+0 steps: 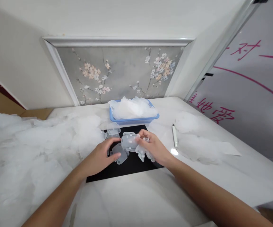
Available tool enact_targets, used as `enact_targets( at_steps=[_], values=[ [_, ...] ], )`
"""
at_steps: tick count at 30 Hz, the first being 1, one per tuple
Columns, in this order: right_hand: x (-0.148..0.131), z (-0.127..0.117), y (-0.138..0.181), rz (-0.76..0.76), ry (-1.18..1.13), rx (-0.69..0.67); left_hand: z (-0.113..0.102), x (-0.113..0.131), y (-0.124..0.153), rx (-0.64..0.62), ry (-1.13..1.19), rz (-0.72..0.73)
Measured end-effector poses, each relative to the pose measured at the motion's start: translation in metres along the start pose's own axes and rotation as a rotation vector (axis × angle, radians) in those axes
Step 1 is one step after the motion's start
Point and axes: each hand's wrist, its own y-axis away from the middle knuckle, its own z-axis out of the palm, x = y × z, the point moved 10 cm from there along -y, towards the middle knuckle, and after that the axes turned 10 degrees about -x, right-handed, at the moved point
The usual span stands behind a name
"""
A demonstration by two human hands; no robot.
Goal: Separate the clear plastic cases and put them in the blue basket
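Note:
Both of my hands work over a black mat on the white table. My right hand is closed around a small stack of translucent plastic pieces, with more of them showing under its palm. My left hand has its fingers bent onto another translucent plastic piece lying on the mat, its fingertips close to the piece in the right hand. One more loose piece lies at the mat's far left corner.
A blue tray heaped with translucent pieces stands behind the mat. A large pile of the same pieces covers the table's left side, a smaller heap lies right. A white pen rests beside it. A whiteboard leans right.

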Motion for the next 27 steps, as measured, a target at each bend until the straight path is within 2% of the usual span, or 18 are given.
enact_targets(
  at_steps=[2, 6, 10, 13, 17, 23, 27],
  values=[
    [0.013, 0.0, -0.003, 0.121, -0.201, -0.04, 0.002, -0.003, 0.001, -0.069, -0.211, -0.002],
    [0.029, 0.006, -0.003, 0.29, -0.41, -0.133, 0.005, -0.01, -0.001, -0.123, -0.37, -0.01],
    [0.032, 0.015, -0.001, 0.34, -0.482, -0.205, 0.01, -0.007, -0.005, -0.158, -0.474, 0.022],
    [0.034, 0.015, -0.001, 0.347, -0.498, -0.207, 0.012, -0.006, -0.006, -0.17, -0.559, 0.06],
    [0.035, 0.006, -0.003, 0.319, -0.479, -0.129, 0.013, -0.002, -0.005, -0.149, -0.602, 0.144],
    [0.029, -0.031, -0.009, 0.154, -0.423, 0.14, 0.016, -0.003, -0.007, -0.178, -0.489, 0.147],
    [0.024, -0.035, -0.01, 0.133, -0.33, 0.118, 0.016, -0.002, -0.005, -0.215, -0.393, 0.152]
  ],
)
